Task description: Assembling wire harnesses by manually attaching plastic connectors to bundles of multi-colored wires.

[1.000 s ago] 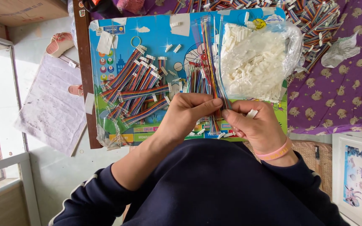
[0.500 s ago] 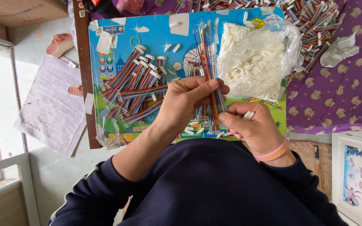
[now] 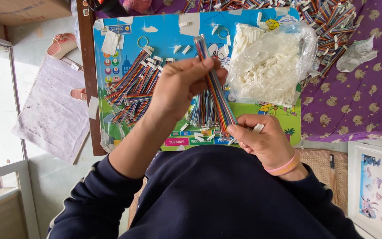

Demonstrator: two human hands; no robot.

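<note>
Rainbow-coloured ribbon cable (image 3: 215,88) is stretched between the 2 hands, over a bright blue picture board (image 3: 164,33) that lies on the work surface. The left hand (image 3: 180,86) is closed around the middle part of the cable, with the fingers wrapped over it. The right hand (image 3: 261,139) pinches the near end of the same cable with closed fingers, and a small white connector (image 3: 258,128) shows at its fingertips. A pink band (image 3: 284,166) sits on the right wrist. The far end of the cable points away from the person and up toward the top of the board.

On the board, to the left of the hands, lies a pile of similar cables (image 3: 133,88). To the right, a clear plastic bag (image 3: 270,66) full of white connectors rests partly on the board. Beyond it, a purple patterned cloth (image 3: 359,102) carries more cables (image 3: 332,22). A sandal (image 3: 60,44) lies on the floor at the left.
</note>
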